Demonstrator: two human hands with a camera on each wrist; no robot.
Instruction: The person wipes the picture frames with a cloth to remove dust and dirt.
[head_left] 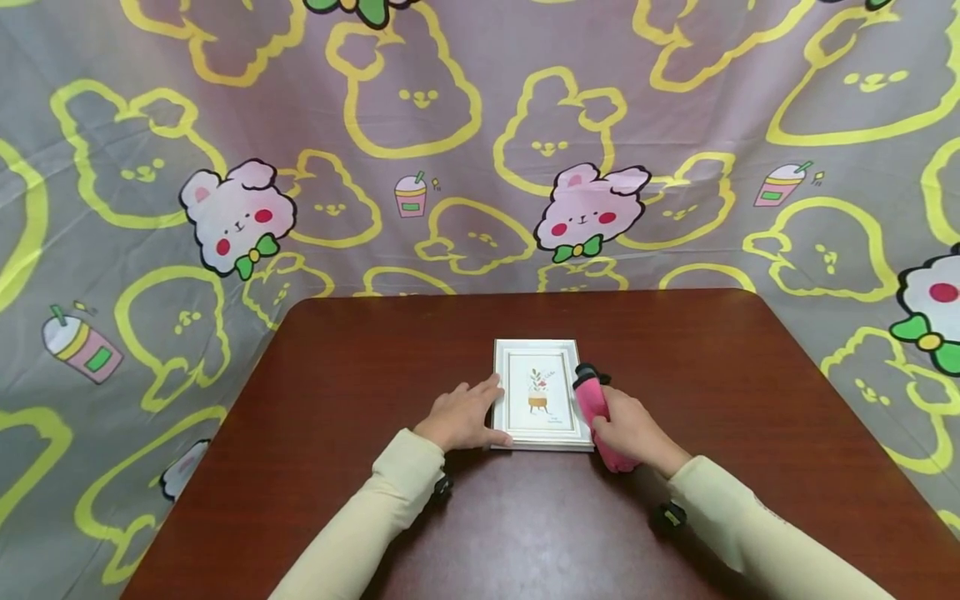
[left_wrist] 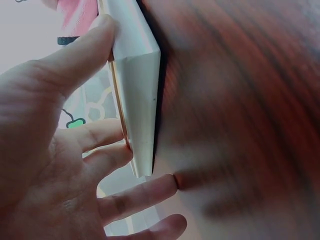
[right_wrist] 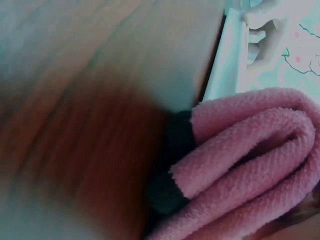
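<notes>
Pink cloth [right_wrist: 245,172] gripped in your right hand [head_left: 633,429], best steady the frame [head_left: 540,408] at left with your loosely spread left hand [head_left: 463,418].

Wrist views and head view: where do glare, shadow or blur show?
Head view: pale glare on the near part of the dark reddish wooden table; left wrist view: table grain blurred, with dark smears, shadow or reflection, by the bare left hand; right wrist view: table blurred, dark shadow beside the folded pink fuzzy cloth, white rectangular picture frame washed out.
</notes>
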